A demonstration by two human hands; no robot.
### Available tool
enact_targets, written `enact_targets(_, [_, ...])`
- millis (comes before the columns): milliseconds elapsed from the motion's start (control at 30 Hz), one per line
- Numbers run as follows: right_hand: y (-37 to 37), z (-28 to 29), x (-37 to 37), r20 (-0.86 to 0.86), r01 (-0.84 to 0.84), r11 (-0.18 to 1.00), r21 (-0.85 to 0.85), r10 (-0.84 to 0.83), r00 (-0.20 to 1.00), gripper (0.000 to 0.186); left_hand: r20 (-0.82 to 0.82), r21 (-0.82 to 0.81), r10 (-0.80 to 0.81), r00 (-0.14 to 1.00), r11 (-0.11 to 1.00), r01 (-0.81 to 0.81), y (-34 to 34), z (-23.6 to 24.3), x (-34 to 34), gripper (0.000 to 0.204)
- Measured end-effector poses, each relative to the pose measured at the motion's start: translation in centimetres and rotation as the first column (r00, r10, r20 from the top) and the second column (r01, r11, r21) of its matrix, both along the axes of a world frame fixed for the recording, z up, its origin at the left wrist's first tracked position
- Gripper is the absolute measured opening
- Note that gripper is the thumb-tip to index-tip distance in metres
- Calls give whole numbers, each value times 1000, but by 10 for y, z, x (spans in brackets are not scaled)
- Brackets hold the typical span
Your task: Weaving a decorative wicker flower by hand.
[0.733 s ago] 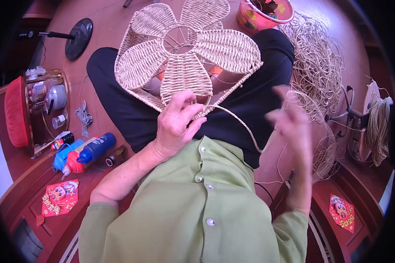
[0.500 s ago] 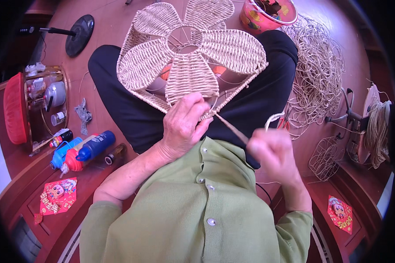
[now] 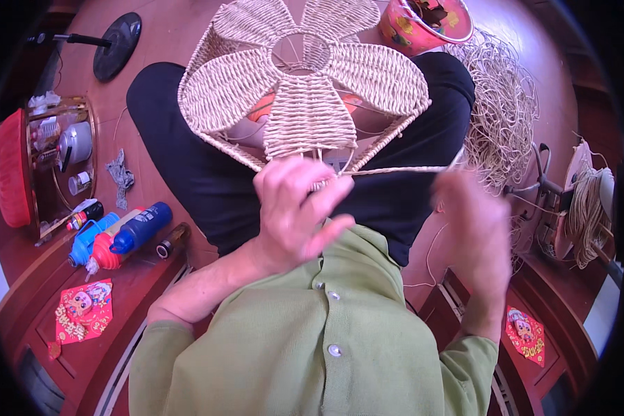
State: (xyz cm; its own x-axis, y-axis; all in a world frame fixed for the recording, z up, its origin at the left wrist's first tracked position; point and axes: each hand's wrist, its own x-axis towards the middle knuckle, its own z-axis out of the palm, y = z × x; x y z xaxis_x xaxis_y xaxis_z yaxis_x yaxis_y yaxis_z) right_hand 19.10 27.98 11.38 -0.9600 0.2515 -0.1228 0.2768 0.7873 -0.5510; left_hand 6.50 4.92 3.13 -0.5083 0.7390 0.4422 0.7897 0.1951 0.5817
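Note:
A pale woven basket frame [image 3: 310, 111], with several petal-shaped panels round an open ring, rests on my lap between my knees. Bare wires show below the petal nearest me. My left hand [image 3: 295, 211] is at the near rim, its fingers curled over the edge while the thumb and index finger stick out. From that rim, a twisted cord [image 3: 395, 170] runs taut to the right. Its far end goes into my right hand [image 3: 473, 215], which is closed and smeared by motion.
A large heap of loose cord [image 3: 503, 111] lies at the right, by a pink bucket [image 3: 426, 28]. A stand with wound cord [image 3: 593, 208] is further right. At left are bottles [image 3: 142, 227], a small rack [image 3: 62, 152] and a round black base [image 3: 118, 47].
My right hand has swung right and outward, drawing the cord from a downward slant to nearly level. My left thumb and index finger have spread away from the rim. The view has shifted slightly.

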Motion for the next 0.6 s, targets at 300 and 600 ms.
enact_targets(300, [-56, -30, -6, -166, -85, 844, -530, -5, 986, 24, 702, 166, -280, 655, 959, 231, -10, 18, 5, 16])
enact_targets(600, [-52, -34, -13, -297, -30, 946, -323, -72, 952, 16, 893, 215, -147, 426, 970, -115, -27, 24, -10, 13])
